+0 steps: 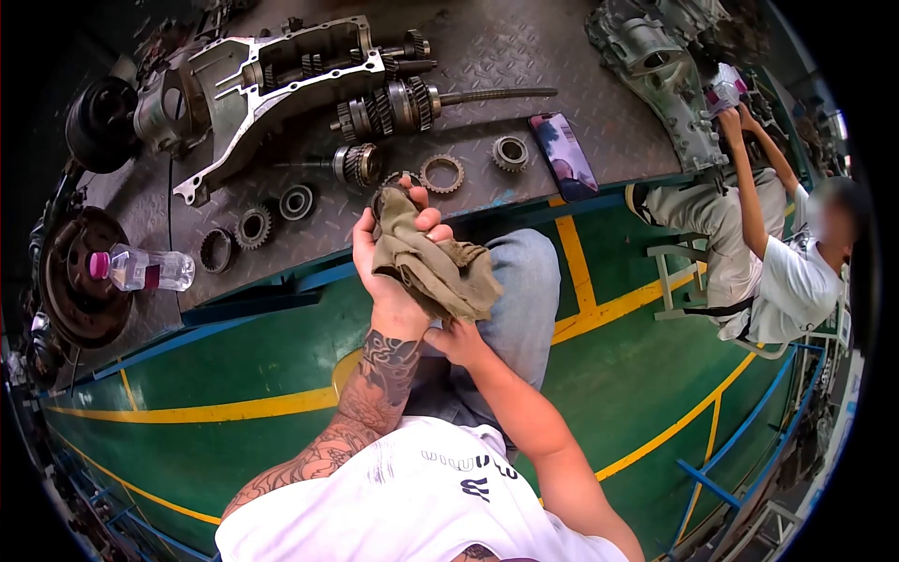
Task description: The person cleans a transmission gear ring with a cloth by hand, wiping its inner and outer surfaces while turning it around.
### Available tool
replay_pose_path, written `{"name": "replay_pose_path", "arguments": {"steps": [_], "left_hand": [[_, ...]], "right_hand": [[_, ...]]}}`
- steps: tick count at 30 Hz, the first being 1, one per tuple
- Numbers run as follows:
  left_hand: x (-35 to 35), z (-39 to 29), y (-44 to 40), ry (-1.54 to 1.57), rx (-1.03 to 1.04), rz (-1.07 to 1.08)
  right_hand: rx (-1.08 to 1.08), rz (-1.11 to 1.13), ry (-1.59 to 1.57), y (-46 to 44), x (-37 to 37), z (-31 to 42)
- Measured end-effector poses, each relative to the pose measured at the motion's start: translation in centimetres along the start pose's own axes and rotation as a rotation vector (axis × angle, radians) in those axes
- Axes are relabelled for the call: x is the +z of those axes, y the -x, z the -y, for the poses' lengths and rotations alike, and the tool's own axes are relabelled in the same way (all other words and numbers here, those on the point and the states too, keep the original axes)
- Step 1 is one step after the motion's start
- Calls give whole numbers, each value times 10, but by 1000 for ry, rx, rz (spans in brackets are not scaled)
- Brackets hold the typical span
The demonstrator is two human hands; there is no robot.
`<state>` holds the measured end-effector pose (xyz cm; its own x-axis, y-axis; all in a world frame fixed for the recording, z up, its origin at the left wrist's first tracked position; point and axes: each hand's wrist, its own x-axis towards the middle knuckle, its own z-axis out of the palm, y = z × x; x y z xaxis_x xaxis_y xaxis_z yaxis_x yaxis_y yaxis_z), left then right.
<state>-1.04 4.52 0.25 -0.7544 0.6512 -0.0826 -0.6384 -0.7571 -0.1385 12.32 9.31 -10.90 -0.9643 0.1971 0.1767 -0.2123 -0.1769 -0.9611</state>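
My left hand [375, 258] is raised at the table's front edge, fingers curled round a dark metal ring [380, 199]. Much of this ring is covered by a brown-green rag [435, 267], which hangs down over the palm. Below the rag is my right hand [459, 342], closed on its lower part, with most fingers hidden by the cloth. Just beyond my hands lie a toothed brass-coloured ring [442, 174] and a short gear cluster [358, 165]. A small gear [510, 154] sits farther right.
An open gearbox housing [253, 94] and a geared shaft [398, 108] lie on the metal table [496, 56]. Bearings [297, 201], a water bottle [150, 269] and a phone [564, 156] are near its edge. A seated person [787, 272] works at another housing [655, 80].
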Motion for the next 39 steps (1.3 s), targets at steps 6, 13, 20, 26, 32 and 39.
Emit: {"name": "replay_pose_path", "arguments": {"steps": [6,13,20,26,32,39], "left_hand": [[2,3,0,-6,-19,9],[2,0,-1,-41,2,19],[2,10,-1,-19,-12,-40],[6,10,1,-52,-6,-34],[-2,-5,-6,-15,0,5],[4,-1,-3,-42,20,-39]], "right_hand": [[40,64,21,1,-1,0],[2,166,162,-2,-6,1],[13,10,13,1,-3,-1],[10,57,27,4,-3,-5],[26,196,100,-3,-3,5],[33,75,-90,-6,1,13]]}}
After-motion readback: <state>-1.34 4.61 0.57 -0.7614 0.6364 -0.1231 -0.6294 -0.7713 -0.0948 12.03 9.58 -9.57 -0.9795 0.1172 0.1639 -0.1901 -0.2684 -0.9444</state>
